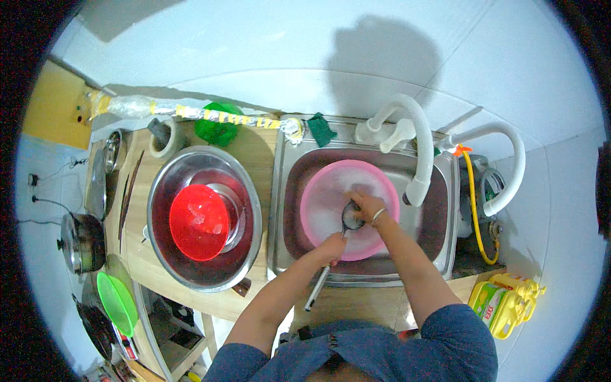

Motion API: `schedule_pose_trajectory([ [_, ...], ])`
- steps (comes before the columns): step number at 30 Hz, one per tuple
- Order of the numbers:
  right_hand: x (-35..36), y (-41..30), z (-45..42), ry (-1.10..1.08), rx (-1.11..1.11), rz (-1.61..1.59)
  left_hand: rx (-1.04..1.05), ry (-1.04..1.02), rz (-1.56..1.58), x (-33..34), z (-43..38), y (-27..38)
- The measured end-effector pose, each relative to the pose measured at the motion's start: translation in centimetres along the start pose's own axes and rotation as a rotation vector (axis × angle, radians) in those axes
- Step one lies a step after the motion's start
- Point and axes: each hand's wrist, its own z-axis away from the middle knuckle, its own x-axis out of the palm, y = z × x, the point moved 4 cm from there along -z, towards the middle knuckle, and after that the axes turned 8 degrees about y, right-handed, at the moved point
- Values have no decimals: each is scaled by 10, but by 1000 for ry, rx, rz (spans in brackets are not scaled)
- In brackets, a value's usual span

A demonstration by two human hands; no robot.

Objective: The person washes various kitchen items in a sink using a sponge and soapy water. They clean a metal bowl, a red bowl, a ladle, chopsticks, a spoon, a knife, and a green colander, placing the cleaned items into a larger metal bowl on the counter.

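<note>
My left hand (334, 248) grips the long metal handle of a ladle (353, 216) partway along its length. The handle's far end sticks out past my wrist, over the sink's front edge. At the ladle's bowl is my right hand (365, 206), its fingers bent around the rim; whether it holds a scrubber there is hidden. A bracelet circles the right wrist. Both hands work over a pink plastic basin (310, 210) of cloudy, foamy water. This basin stands in a stainless steel sink (439, 219).
White faucet (420, 143) arches over the sink's right side. A green scouring pad (322, 130) lies on the back rim. Left on the wooden counter, a large steel bowl (160, 253) holds a red bowl (198, 222). Yellow jugs (499, 305) stand at lower right.
</note>
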Motion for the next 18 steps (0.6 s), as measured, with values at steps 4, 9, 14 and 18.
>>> schedule_pose_trajectory([
  [4, -10, -8, -4, 1, -153, -56, 15, 28, 39, 8, 3, -5],
  [9, 27, 21, 15, 240, 92, -539, 122, 115, -105, -3, -6, -8],
  [14, 83, 45, 53, -81, 420, 40, 376, 657, -399, -11, 33, 38],
  [18, 24, -49, 59, -411, 209, 393, 479, 805, -347, -32, 113, 61],
])
